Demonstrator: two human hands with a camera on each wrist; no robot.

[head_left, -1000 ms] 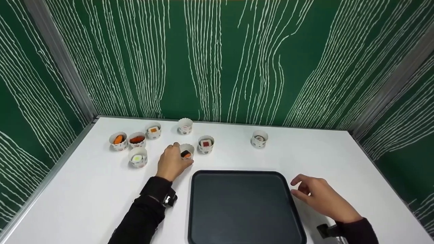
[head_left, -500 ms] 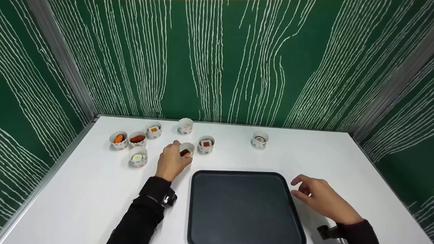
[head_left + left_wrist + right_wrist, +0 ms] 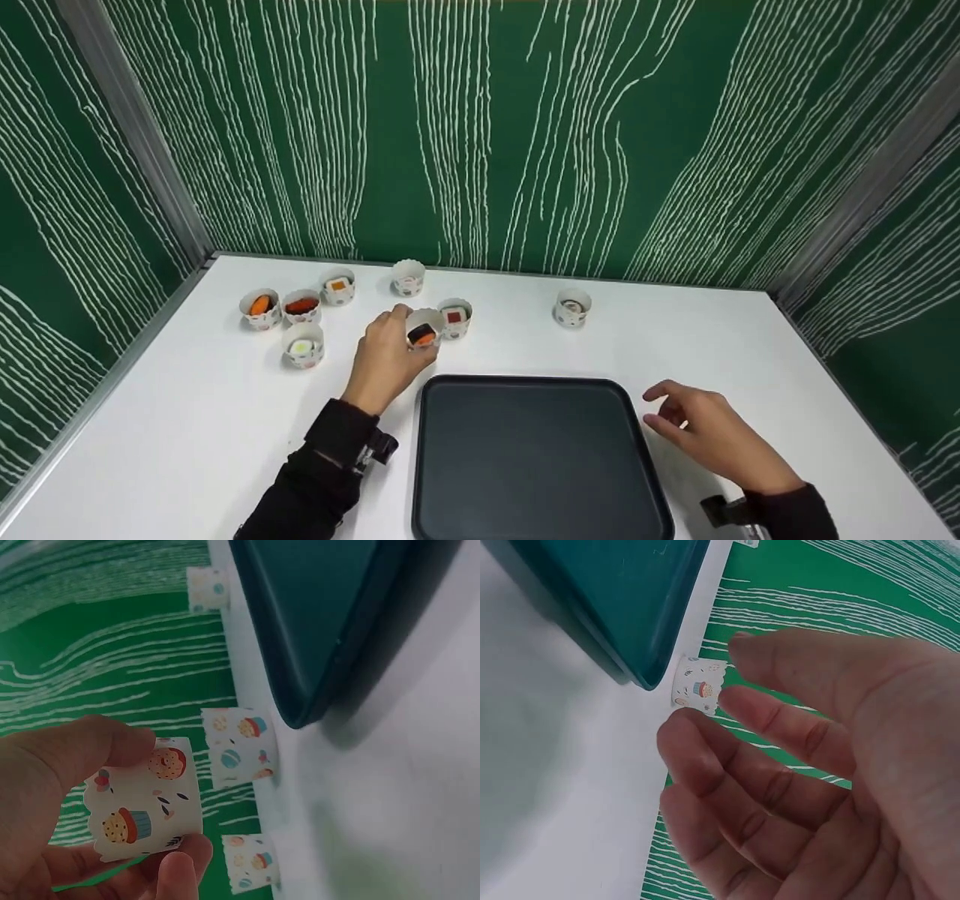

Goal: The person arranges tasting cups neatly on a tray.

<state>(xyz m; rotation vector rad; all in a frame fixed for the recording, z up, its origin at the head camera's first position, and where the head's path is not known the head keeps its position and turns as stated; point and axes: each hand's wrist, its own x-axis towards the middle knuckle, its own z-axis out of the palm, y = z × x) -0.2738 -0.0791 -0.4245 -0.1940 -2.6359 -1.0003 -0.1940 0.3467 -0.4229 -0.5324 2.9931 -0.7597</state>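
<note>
My left hand grips a paper baking cup between thumb and fingers. Inside that cup lies a black piece with an orange end, like a sushi roll. The left wrist view shows the held cup lifted off the table, its wall printed with cupcakes and doughnuts. To the right of the dark tray, my right hand hovers with loosely curled fingers and holds nothing. In the right wrist view the right hand's fingers are bent around bare air.
Close behind the held cup stands a cup with a red-centred white piece. Several more filled cups stand at the left and back of the white table. One lone cup is at the back right. Green walls enclose the table.
My left hand has picked the cup with the black and orange piece up off the table and moved it slightly right. My right hand has stayed in place.
</note>
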